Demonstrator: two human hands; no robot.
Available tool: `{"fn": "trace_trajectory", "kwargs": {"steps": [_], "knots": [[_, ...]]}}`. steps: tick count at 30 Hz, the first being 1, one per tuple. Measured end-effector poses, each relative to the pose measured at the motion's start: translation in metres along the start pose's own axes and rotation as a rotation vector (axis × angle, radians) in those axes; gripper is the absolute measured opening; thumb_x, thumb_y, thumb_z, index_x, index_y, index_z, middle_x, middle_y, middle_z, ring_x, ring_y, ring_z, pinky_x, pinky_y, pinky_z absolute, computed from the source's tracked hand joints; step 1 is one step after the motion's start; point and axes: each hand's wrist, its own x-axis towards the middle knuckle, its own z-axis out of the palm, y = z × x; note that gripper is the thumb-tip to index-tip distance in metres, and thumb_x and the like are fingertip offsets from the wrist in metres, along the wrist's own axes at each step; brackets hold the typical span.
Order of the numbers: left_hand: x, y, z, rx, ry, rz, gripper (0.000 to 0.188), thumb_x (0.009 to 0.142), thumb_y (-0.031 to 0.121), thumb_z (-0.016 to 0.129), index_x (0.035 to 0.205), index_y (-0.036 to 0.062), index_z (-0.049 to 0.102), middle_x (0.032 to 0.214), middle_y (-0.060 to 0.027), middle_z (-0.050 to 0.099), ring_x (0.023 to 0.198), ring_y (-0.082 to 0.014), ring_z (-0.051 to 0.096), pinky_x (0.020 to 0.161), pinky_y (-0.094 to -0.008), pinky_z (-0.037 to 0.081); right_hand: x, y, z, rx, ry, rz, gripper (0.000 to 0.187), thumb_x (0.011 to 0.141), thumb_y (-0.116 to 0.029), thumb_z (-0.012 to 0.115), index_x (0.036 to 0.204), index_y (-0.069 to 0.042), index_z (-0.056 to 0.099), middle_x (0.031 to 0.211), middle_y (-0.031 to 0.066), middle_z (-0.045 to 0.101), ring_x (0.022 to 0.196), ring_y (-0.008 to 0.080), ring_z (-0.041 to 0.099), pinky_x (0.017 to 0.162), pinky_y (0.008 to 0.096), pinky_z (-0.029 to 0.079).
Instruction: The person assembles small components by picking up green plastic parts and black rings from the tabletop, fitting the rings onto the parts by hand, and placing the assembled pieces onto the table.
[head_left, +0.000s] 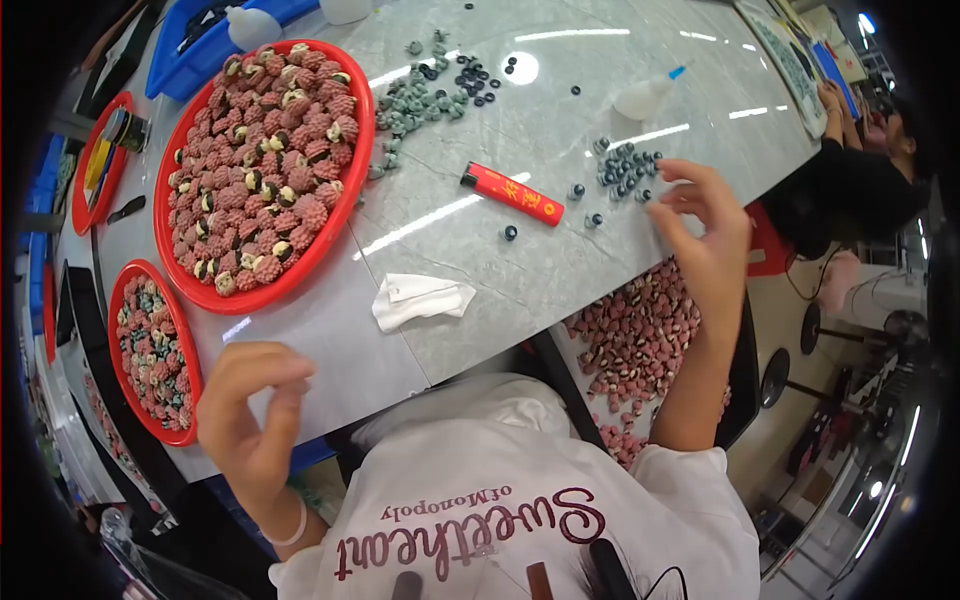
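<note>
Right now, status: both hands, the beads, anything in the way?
Right hand fingers spread over the dark bead cluster, grip unclear. Left hand pinched at the table edge; contents not visible. Red lighter and white tissue lie between.

Lighter (511,194) — between tray (166,245), beads (626,166)

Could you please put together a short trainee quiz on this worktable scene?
1. True or false: the right hand touches the cluster of small dark round beads.
2. What lies between the large red round tray and those beads: A, the red oblong lighter, or B, scissors?
3. What white thing lies near the table's front edge?

Key: 1 true. 2 A. 3 the crumpled white tissue.
</note>
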Motion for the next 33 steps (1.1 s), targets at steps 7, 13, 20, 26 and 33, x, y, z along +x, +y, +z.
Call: {"fn": "trace_trajectory", "kwargs": {"steps": [7, 13, 20, 26, 33], "knots": [[-0.002, 0.006, -0.002, 0.002, 0.11, -0.065, 0.016, 0.069, -0.01, 0.054, 0.083, -0.0028, 0.059, 0.078, -0.0114, 0.058, 0.066, -0.0172, 0.054, 0.06, -0.025, 0.042, 0.102, -0.04, 0.049, -0.039, -0.284, -0.44, 0.013, 0.074, -0.003, 0.063, 0.086, 0.002, 0.06, 0.079, 0.0061, 0.062, 0.071, 0.0136, 0.058, 0.068, 0.0254, 0.047], [0.005, 0.014, -0.013, 0.123, -0.02, 0.017, 0.02, 0.063, -0.012, 0.056, 0.081, -0.0022, 0.061, 0.074, -0.012, 0.06, 0.069, -0.0211, 0.058, 0.061, -0.0265, 0.044, 0.149, -0.065, 0.088, -0.241, -0.496, -0.351, 0.015, 0.066, -0.006, 0.064, 0.079, 0.001, 0.065, 0.076, 0.0175, 0.063, 0.069, 0.0265, 0.061, 0.064, 0.0324, 0.048], [0.041, 0.022, -0.025, 0.213, -0.095, 0.141, 0.021, 0.063, -0.012, 0.055, 0.081, -0.0025, 0.061, 0.075, -0.0099, 0.061, 0.069, -0.0203, 0.057, 0.063, -0.028, 0.044, 0.142, -0.064, 0.077, -0.186, -0.438, -0.274, 0.01, 0.067, -0.006, 0.064, 0.074, 0.001, 0.064, 0.071, 0.0148, 0.062, 0.064, 0.0248, 0.06, 0.061, 0.0324, 0.047], [0.08, 0.03, -0.012, 0.218, -0.15, 0.282, 0.025, 0.066, -0.013, 0.051, 0.086, -0.0026, 0.06, 0.08, -0.0092, 0.061, 0.07, -0.0173, 0.056, 0.061, -0.0247, 0.042, 0.143, -0.035, 0.095, -0.186, -0.455, -0.509, 0.01, 0.067, -0.008, 0.065, 0.076, -0.003, 0.063, 0.074, 0.0125, 0.063, 0.07, 0.0261, 0.06, 0.065, 0.0338, 0.047], [0.077, 0.024, 0.001, 0.195, -0.243, 0.284, 0.026, 0.064, -0.014, 0.051, 0.086, -0.0028, 0.06, 0.077, -0.0099, 0.06, 0.069, -0.0193, 0.056, 0.061, -0.026, 0.042, 0.132, -0.037, 0.085, -0.333, -0.342, -0.595, 0.012, 0.07, -0.005, 0.063, 0.082, -0.003, 0.063, 0.074, 0.0091, 0.063, 0.067, 0.0207, 0.061, 0.062, 0.0296, 0.048]]}}
